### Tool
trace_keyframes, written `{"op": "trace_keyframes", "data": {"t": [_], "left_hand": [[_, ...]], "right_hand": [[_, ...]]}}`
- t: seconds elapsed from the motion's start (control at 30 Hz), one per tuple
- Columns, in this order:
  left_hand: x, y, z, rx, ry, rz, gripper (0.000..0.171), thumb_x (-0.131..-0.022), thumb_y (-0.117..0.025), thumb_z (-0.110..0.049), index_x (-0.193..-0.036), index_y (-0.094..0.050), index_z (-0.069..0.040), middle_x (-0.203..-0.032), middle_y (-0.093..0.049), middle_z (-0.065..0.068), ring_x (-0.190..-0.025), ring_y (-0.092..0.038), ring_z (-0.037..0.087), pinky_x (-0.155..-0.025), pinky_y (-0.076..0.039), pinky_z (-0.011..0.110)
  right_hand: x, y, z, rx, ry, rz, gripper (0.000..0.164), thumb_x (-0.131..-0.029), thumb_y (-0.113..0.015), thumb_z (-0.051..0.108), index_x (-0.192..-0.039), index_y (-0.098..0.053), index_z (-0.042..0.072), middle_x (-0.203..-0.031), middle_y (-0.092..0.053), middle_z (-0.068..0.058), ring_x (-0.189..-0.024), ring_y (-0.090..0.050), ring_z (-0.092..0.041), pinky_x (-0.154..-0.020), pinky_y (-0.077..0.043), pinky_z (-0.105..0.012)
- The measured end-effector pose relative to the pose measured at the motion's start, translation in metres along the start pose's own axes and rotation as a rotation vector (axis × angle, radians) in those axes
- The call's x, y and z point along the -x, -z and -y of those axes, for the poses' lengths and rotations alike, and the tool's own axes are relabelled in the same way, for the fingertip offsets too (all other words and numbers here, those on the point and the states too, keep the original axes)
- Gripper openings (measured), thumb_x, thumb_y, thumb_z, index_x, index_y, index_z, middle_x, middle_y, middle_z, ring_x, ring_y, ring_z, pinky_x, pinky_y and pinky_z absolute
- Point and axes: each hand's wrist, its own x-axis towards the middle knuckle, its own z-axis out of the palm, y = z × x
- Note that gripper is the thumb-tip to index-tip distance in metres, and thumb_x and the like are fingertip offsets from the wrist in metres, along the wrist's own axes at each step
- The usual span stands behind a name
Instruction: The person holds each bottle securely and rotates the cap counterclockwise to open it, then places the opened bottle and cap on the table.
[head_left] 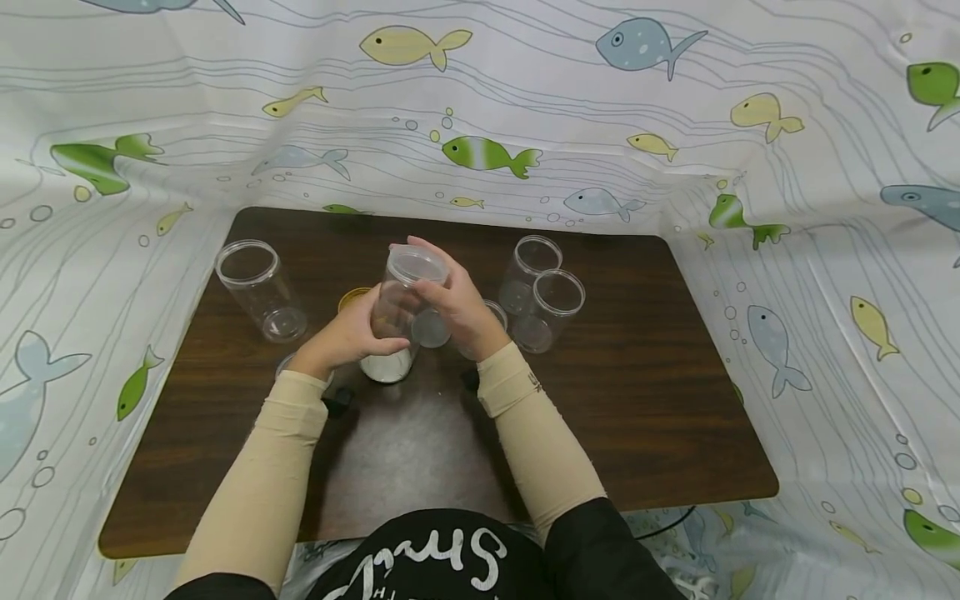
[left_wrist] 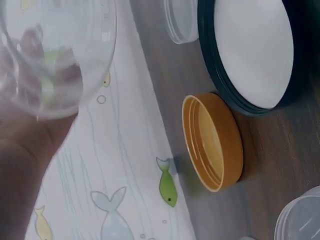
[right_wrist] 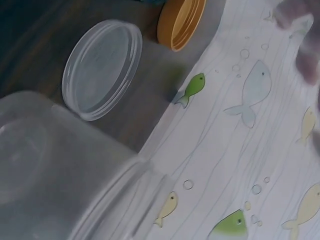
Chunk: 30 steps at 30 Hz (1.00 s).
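Above the middle of the table, both hands hold a clear plastic jar (head_left: 397, 300) upright, its top tilted slightly. My left hand (head_left: 352, 333) grips its lower left side, thumb in front. My right hand (head_left: 465, 304) holds it near the top, where a cloudy clear cover (head_left: 417, 263) looks like a lid. In the left wrist view the clear jar (left_wrist: 95, 65) shows fingers through its wall. Below the hands lie an orange screw lid (left_wrist: 227, 145), a black round piece with a white face (left_wrist: 255, 50) and a clear lid (right_wrist: 100, 75).
A tall open clear jar (head_left: 281, 321) stands at the table's left. Two more, a rear jar (head_left: 517, 296) and a front jar (head_left: 534, 333), stand right of the hands. Another jar rim (head_left: 497, 313) shows behind the right hand. A fish-print sheet (head_left: 525, 92) surrounds the brown table (head_left: 637, 400).
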Motion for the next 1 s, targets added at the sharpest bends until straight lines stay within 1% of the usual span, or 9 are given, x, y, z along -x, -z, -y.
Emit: {"op": "trace_keyframes", "data": {"t": [0.1, 0.2, 0.33, 0.47, 0.6, 0.7, 0.77, 0.87, 1.0], "left_hand": [[0.002, 0.000, 0.000, 0.062, 0.003, 0.059, 0.079, -0.086, -0.074, 0.004, -0.151, -0.030, -0.003, -0.141, -0.046, 0.029, -0.122, -0.054, 0.041, -0.097, -0.052, 0.034], [0.002, 0.000, 0.001, 0.101, 0.005, 0.080, 0.082, -0.087, -0.072, 0.004, -0.154, -0.026, -0.002, -0.144, -0.042, 0.031, -0.125, -0.052, 0.041, -0.099, -0.050, 0.035], [0.001, 0.001, 0.005, 0.094, -0.004, 0.024, 0.081, -0.087, -0.071, 0.007, -0.154, -0.026, -0.003, -0.142, -0.043, 0.031, -0.127, -0.050, 0.043, -0.099, -0.050, 0.031], [0.001, 0.004, 0.007, 0.046, -0.027, -0.089, 0.080, -0.087, -0.071, 0.009, -0.154, -0.029, -0.005, -0.141, -0.047, 0.025, -0.124, -0.052, 0.041, -0.096, -0.050, 0.030], [0.002, 0.008, 0.011, 0.008, -0.016, -0.223, 0.083, -0.086, -0.073, 0.008, -0.155, -0.030, -0.007, -0.143, -0.049, 0.019, -0.125, -0.052, 0.041, -0.101, -0.049, 0.041], [0.002, 0.010, 0.014, -0.019, 0.017, -0.284, 0.084, -0.087, -0.075, 0.005, -0.156, -0.029, -0.008, -0.144, -0.049, 0.018, -0.126, -0.051, 0.043, -0.104, -0.044, 0.053], [0.002, 0.011, 0.016, -0.040, 0.044, -0.292, 0.085, -0.087, -0.077, 0.001, -0.156, -0.028, -0.008, -0.145, -0.049, 0.018, -0.127, -0.049, 0.044, -0.105, -0.042, 0.058], [0.002, 0.011, 0.019, -0.061, 0.076, -0.280, 0.085, -0.087, -0.078, -0.002, -0.155, -0.028, -0.007, -0.145, -0.047, 0.021, -0.128, -0.048, 0.046, -0.107, -0.039, 0.061], [0.001, 0.011, 0.020, -0.093, 0.100, -0.249, 0.086, -0.087, -0.079, -0.005, -0.155, -0.026, -0.006, -0.146, -0.045, 0.022, -0.130, -0.048, 0.047, -0.108, -0.038, 0.061]], "right_hand": [[0.000, 0.006, 0.002, -0.065, 0.006, 0.149, 0.116, -0.075, -0.084, 0.059, -0.158, -0.027, 0.002, -0.156, -0.040, -0.024, -0.137, -0.048, -0.025, -0.114, -0.036, -0.042], [-0.002, 0.010, 0.003, -0.106, -0.020, 0.195, 0.123, -0.074, -0.085, 0.058, -0.161, -0.018, 0.002, -0.158, -0.034, -0.027, -0.140, -0.045, -0.029, -0.117, -0.031, -0.043], [-0.002, 0.010, 0.000, -0.112, -0.062, 0.136, 0.140, -0.066, -0.088, 0.062, -0.163, -0.004, 0.005, -0.163, -0.023, -0.027, -0.147, -0.033, -0.032, -0.120, -0.025, -0.044], [0.000, 0.005, -0.006, -0.058, -0.054, 0.006, 0.146, -0.061, -0.086, 0.069, -0.163, -0.004, 0.006, -0.166, -0.017, -0.021, -0.152, -0.022, -0.030, -0.121, -0.022, -0.045], [0.002, -0.001, -0.013, 0.054, 0.056, -0.163, 0.121, -0.076, -0.081, 0.062, -0.160, -0.020, 0.001, -0.163, -0.029, -0.019, -0.150, -0.030, -0.027, -0.121, -0.024, -0.044], [0.003, -0.005, -0.015, 0.117, 0.123, -0.241, 0.082, -0.095, -0.072, 0.034, -0.156, -0.031, -0.002, -0.156, -0.039, -0.021, -0.145, -0.039, -0.026, -0.120, -0.025, -0.044], [0.004, -0.009, -0.015, 0.144, 0.127, -0.243, 0.068, -0.098, -0.065, 0.015, -0.155, -0.033, -0.001, -0.156, -0.041, -0.020, -0.145, -0.040, -0.023, -0.121, -0.024, -0.044], [0.004, -0.013, -0.012, 0.184, 0.089, -0.224, 0.066, -0.097, -0.061, 0.003, -0.157, -0.033, 0.001, -0.159, -0.039, -0.015, -0.146, -0.038, -0.019, -0.120, -0.026, -0.042], [0.003, -0.015, -0.010, 0.200, 0.039, -0.202, 0.075, -0.096, -0.065, 0.008, -0.160, -0.027, 0.005, -0.161, -0.037, -0.010, -0.147, -0.036, -0.017, -0.116, -0.033, -0.037]]}}
